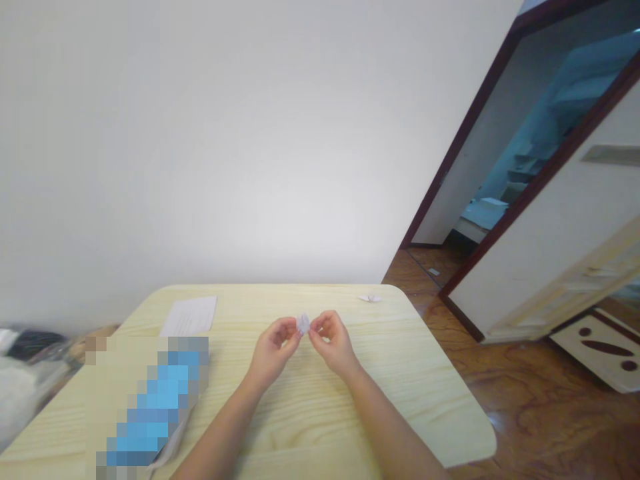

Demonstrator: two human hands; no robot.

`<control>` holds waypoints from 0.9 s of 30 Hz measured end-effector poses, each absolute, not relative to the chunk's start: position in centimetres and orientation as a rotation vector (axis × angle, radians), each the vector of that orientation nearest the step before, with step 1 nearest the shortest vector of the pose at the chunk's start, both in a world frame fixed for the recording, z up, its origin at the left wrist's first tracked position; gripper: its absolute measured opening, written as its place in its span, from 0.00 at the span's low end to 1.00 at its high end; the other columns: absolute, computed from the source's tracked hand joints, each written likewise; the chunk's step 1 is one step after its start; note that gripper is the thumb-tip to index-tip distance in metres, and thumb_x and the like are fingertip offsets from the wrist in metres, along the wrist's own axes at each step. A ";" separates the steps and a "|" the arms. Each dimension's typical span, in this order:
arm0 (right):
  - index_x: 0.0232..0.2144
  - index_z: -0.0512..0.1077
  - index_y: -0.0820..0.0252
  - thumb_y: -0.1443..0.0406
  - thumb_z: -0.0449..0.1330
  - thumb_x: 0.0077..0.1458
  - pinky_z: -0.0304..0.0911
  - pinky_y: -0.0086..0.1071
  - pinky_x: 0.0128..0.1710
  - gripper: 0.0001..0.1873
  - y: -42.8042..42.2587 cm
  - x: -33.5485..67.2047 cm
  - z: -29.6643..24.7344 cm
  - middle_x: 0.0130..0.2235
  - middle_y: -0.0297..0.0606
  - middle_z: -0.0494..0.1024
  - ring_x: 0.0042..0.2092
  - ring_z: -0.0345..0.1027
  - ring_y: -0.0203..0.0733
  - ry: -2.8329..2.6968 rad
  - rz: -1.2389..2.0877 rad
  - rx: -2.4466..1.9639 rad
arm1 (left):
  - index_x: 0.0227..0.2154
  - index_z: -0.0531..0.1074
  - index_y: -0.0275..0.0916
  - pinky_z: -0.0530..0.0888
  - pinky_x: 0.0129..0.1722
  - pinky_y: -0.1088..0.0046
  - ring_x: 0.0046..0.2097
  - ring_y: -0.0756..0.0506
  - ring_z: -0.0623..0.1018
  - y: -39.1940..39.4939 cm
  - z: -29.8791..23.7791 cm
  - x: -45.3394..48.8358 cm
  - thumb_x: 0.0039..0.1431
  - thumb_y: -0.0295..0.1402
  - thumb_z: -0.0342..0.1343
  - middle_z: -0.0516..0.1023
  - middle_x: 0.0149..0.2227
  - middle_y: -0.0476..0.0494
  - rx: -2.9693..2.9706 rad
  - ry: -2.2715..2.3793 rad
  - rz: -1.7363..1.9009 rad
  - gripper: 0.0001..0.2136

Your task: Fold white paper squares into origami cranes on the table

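Note:
Between my two hands, just above the table, is a small piece of folded white paper (303, 324). My left hand (275, 347) pinches its left side between thumb and fingers. At the paper's right edge, my right hand (334, 341) has its thumb and fingertips pressed together on it. The exact folds are too small to make out. Farther back on the right lies a small white folded paper shape with two pointed ends (370, 298), apart from both hands.
Printed white sheets (189, 317) lie at the back left of the pale wooden table (320, 427). A blurred-out blue item (155, 407) is at the near left. A white wall (280, 147) stands behind; a doorway and wooden floor (480, 360) are at right.

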State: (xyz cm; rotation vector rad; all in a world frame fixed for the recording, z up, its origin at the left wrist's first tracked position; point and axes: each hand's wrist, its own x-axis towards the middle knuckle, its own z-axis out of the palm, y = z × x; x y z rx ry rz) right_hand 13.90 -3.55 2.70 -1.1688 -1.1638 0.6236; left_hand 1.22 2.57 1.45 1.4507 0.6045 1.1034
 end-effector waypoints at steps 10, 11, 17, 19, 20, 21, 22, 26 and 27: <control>0.31 0.65 0.58 0.62 0.61 0.41 0.60 0.26 0.26 0.13 -2.9 14.3 1.8 0.27 0.32 0.68 0.28 0.63 0.34 -1.131 0.825 -1.184 | 0.24 0.63 0.38 0.66 0.28 0.77 0.27 0.52 0.69 2.4 1.9 1.0 0.47 0.32 0.55 0.67 0.24 0.52 1.636 0.685 1.121 0.06; 0.29 0.66 0.59 0.61 0.61 0.42 0.60 0.27 0.27 0.11 -2.9 14.3 1.7 0.26 0.32 0.68 0.28 0.63 0.34 -1.129 0.805 -1.211 | 0.24 0.64 0.38 0.67 0.28 0.77 0.27 0.52 0.69 2.4 1.9 1.0 0.47 0.32 0.55 0.67 0.24 0.51 1.641 0.686 1.114 0.06; 0.23 0.66 0.60 0.60 0.60 0.44 0.58 0.27 0.25 0.09 -2.9 14.6 1.7 0.23 0.31 0.67 0.26 0.60 0.33 -1.149 0.690 -1.294 | 0.24 0.65 0.37 0.68 0.27 0.77 0.25 0.52 0.70 2.2 1.8 1.2 0.45 0.35 0.57 0.68 0.22 0.52 1.590 0.677 1.092 0.08; 0.22 0.66 0.60 0.60 0.59 0.44 0.57 0.26 0.24 0.09 -2.8 14.7 1.7 0.22 0.31 0.66 0.25 0.59 0.33 -1.149 0.700 -1.303 | 0.25 0.66 0.37 0.69 0.29 0.75 0.27 0.51 0.71 2.2 1.7 1.3 0.44 0.36 0.58 0.71 0.24 0.50 1.531 0.666 1.066 0.09; 0.23 0.65 0.60 0.60 0.59 0.44 0.56 0.25 0.23 0.09 -2.8 14.7 1.7 0.21 0.31 0.65 0.24 0.59 0.32 -1.134 0.716 -1.303 | 0.26 0.66 0.37 0.70 0.30 0.74 0.28 0.50 0.73 2.3 1.7 1.4 0.43 0.37 0.59 0.72 0.24 0.49 1.491 0.659 1.053 0.10; 0.25 0.65 0.60 0.60 0.60 0.44 0.56 0.25 0.22 0.09 -2.7 14.7 1.6 0.21 0.30 0.66 0.24 0.59 0.32 -1.113 0.734 -1.295 | 0.26 0.66 0.37 0.71 0.31 0.73 0.29 0.50 0.74 2.4 1.6 1.4 0.42 0.37 0.60 0.72 0.25 0.48 1.453 0.651 1.040 0.11; 0.27 0.64 0.59 0.61 0.60 0.43 0.56 0.25 0.22 0.10 -2.7 14.6 1.7 0.22 0.30 0.66 0.24 0.60 0.32 -1.092 0.745 -1.282 | 0.27 0.66 0.36 0.71 0.32 0.72 0.29 0.49 0.74 2.5 1.6 1.5 0.41 0.37 0.60 0.73 0.26 0.47 1.421 0.645 1.030 0.12; 0.31 0.63 0.57 0.63 0.61 0.43 0.59 0.24 0.23 0.12 -2.8 14.4 1.9 0.28 0.32 0.68 0.29 0.63 0.34 -1.102 0.703 -1.248 | 0.29 0.67 0.36 0.73 0.34 0.69 0.31 0.48 0.76 2.7 1.6 1.5 0.40 0.38 0.61 0.75 0.28 0.45 1.388 0.641 1.012 0.14; 0.30 0.63 0.57 0.63 0.61 0.43 0.59 0.24 0.24 0.11 -2.8 14.3 2.0 0.29 0.33 0.68 0.30 0.63 0.34 -1.120 0.690 -1.253 | 0.29 0.68 0.36 0.73 0.35 0.68 0.32 0.47 0.76 2.7 1.7 1.4 0.40 0.38 0.61 0.75 0.29 0.45 1.391 0.645 1.014 0.14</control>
